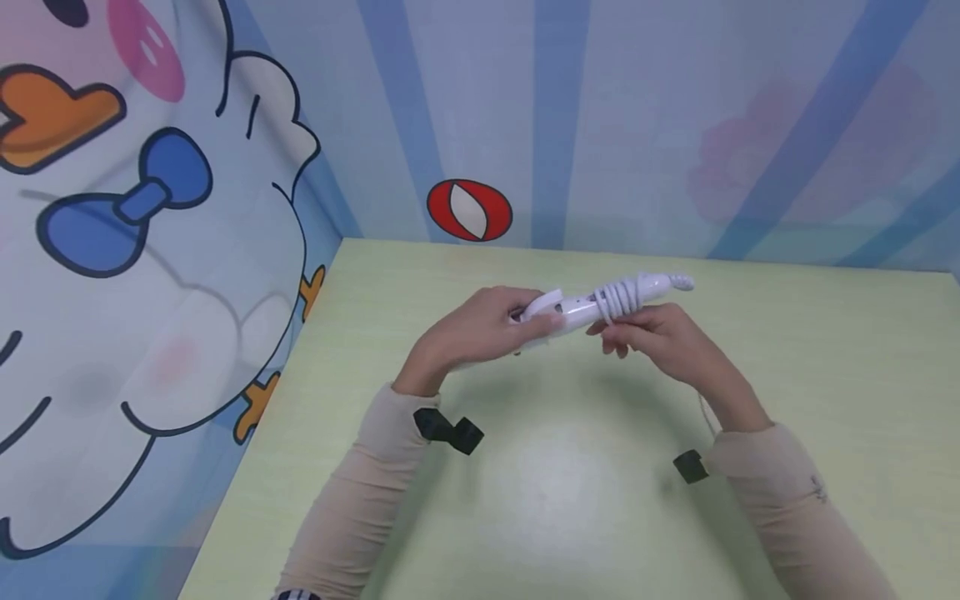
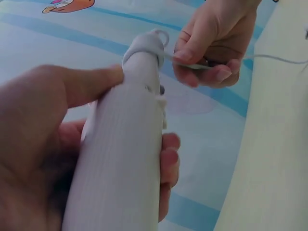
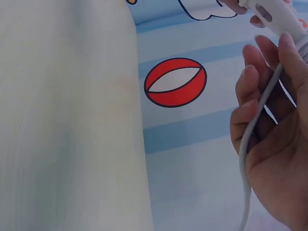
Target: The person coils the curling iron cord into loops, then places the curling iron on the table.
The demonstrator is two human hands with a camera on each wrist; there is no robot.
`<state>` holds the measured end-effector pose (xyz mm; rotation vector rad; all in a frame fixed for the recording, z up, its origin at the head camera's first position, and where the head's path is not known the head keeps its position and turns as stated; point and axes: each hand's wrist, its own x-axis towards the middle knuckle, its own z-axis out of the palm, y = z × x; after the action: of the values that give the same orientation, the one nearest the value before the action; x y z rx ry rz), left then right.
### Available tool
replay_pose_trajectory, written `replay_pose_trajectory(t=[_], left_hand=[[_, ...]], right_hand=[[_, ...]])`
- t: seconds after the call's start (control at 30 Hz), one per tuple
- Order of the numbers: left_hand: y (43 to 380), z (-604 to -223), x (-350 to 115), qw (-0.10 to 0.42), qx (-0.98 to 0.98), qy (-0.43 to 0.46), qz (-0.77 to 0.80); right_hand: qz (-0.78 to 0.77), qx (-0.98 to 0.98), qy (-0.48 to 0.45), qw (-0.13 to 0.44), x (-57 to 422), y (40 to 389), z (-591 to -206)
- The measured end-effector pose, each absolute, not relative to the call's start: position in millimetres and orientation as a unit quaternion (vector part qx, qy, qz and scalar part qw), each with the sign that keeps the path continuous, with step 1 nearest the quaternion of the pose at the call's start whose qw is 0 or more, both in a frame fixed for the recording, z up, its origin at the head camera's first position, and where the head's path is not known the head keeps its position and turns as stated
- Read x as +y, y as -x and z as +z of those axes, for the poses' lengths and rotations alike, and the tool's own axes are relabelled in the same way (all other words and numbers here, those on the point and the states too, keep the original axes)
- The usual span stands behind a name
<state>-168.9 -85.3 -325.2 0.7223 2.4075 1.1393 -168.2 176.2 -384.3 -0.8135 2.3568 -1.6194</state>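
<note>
My left hand (image 1: 480, 327) grips a white curling iron (image 1: 577, 313) above the table, thumb along one side and fingers around the other. The iron tilts up toward the right, with its lever by the left thumb. Several turns of white power cord (image 1: 619, 298) wrap its handle end. Just below those coils, my right hand (image 1: 663, 340) pinches the cord between thumb and fingers. In the right wrist view the loose cord (image 3: 244, 163) runs down across the palm. The left hand hides part of the iron's body.
A pale yellow-green table (image 1: 540, 500) lies beneath both hands. Behind it rises a blue striped wall (image 1: 630, 125) with a red and white oval printed on it. A large cartoon bird panel (image 1: 225, 250) stands along the left. Small black cameras sit at both wrists.
</note>
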Motion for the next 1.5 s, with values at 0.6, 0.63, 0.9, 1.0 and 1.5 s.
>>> replay_pose_trajectory(t=[0.6, 0.63, 0.9, 1.0, 1.5], left_hand=[[151, -302, -85, 0.243, 0.840, -0.391, 0.286], [149, -301, -84, 0.245, 0.843, -0.391, 0.277], [134, -295, -70, 0.241, 0.891, -0.349, 0.164], [129, -295, -63, 0.235, 0.909, -0.319, 0.129], [140, -321, -52, 0.130, 0.966, -0.209, 0.081]], right_hand=[[-0.471, 0.813, 0.284, 0.188, 196, 178, -363], [-0.451, 0.823, 0.291, 0.187, 196, 180, -363], [-0.337, 0.870, 0.303, 0.192, 189, 181, -347], [-0.303, 0.885, 0.306, 0.180, 183, 179, -341], [-0.207, 0.932, 0.290, 0.060, 158, 158, -321]])
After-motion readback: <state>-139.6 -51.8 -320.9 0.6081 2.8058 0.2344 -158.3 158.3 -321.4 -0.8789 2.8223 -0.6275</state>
